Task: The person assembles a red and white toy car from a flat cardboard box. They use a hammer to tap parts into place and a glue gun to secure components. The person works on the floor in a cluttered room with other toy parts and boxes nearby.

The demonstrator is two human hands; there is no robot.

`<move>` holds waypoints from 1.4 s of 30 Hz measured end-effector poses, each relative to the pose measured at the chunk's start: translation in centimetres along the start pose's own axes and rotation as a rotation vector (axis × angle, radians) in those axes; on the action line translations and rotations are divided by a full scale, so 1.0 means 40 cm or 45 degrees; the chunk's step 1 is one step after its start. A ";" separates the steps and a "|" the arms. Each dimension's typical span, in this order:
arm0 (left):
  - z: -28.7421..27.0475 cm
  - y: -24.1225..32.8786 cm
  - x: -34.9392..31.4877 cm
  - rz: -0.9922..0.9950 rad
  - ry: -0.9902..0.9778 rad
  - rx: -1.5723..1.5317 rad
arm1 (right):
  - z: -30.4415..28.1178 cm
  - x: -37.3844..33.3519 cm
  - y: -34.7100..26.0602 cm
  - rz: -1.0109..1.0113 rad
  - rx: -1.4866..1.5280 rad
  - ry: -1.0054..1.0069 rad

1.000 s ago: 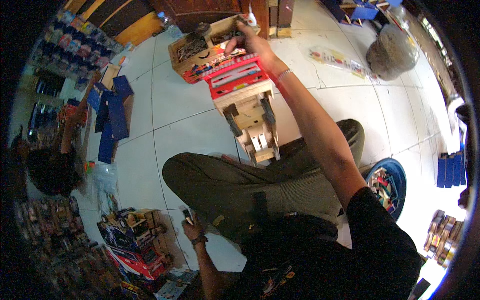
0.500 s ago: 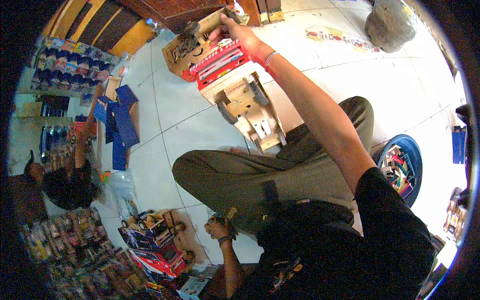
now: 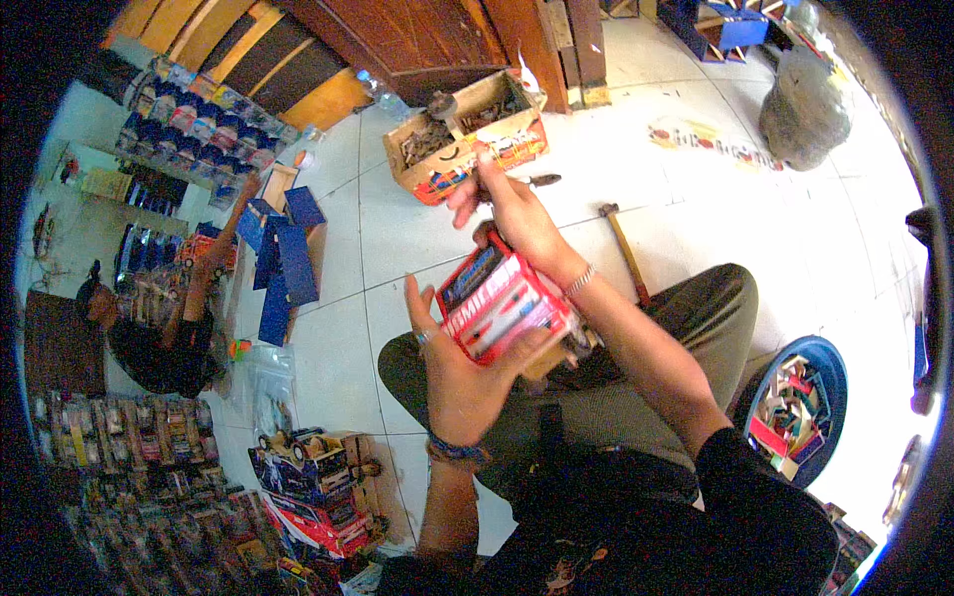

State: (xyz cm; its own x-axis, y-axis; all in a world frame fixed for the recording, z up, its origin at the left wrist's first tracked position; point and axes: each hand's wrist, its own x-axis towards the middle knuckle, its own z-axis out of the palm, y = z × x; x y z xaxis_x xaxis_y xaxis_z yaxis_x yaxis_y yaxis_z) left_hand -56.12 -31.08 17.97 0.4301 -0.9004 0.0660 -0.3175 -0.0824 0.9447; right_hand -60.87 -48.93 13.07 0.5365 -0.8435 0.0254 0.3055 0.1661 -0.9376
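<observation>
A red toy truck (image 3: 502, 308) with pale wooden parts underneath is tilted above my lap. My left hand (image 3: 462, 382) grips it from below and the left, thumb across its side. My right hand (image 3: 527, 223) is just beyond the truck, its wrist beside the truck's right edge. Its thumb and forefinger are stretched apart; the other fingers are hidden. A slim dark tool (image 3: 544, 181) shows beside that hand; I cannot tell whether it touches it. Ahead, an open wooden box (image 3: 437, 179) with printed sides holds small dark pieces.
A hammer (image 3: 628, 256) lies on the tiled floor by my right knee. A blue tub (image 3: 840, 397) of wooden scraps stands at right. Blue boards (image 3: 288, 263) lie at left, near another person (image 3: 164, 343). More toy trucks (image 3: 318, 517) are stacked at lower left.
The truck has come back towards my lap and turned, its red side up. My left hand has risen from beside my left knee and taken hold of it. My right hand has drawn nearer.
</observation>
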 end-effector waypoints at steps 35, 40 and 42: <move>-0.249 -0.515 0.222 -0.239 -0.152 -0.330 | -0.383 -0.197 0.381 0.390 -1.387 0.667; -0.187 -0.643 0.386 -0.769 -0.550 -0.486 | -0.401 -0.198 0.357 0.386 -1.631 0.878; -0.171 -0.686 0.426 -0.970 -0.501 -0.246 | -0.404 -0.210 0.365 0.325 -1.659 0.904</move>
State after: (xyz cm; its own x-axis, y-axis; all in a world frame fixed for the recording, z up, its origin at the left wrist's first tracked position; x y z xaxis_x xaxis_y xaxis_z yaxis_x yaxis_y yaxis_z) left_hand -34.31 -41.24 -4.63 0.1331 -0.7151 -0.6863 0.1014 -0.6790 0.7271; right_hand -73.62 -47.69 -6.45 -0.1324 -0.9912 0.0079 -0.8327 0.1069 -0.5434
